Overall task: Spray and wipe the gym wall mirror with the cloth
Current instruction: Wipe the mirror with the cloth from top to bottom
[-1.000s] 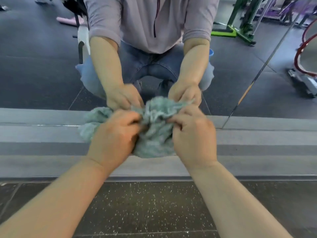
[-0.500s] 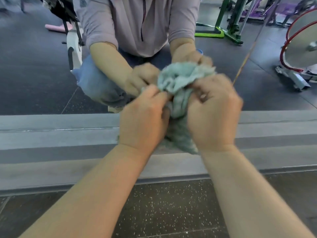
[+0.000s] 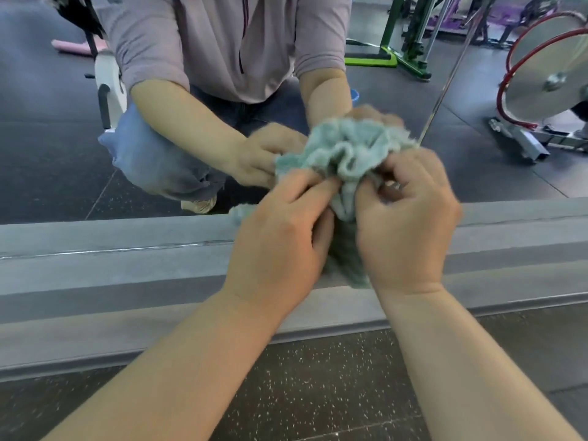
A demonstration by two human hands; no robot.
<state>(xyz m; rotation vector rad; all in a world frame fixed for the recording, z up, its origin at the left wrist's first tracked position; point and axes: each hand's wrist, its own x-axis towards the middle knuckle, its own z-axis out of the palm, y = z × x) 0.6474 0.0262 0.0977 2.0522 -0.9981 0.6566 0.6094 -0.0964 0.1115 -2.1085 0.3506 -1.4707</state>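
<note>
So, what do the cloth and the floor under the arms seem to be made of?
Cloth: likely terry or microfibre, pale green and matte; its surface is fuzzy and it bunches in soft ruffles. Floor: probably rubber tile, dark and matte; white speckles and a thin seam line show.

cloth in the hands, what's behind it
Behind the cloth is the wall mirror, with the grey ledge below it. The left hand and right hand grip the cloth, and it covers the glass and ledge right behind it.
</note>
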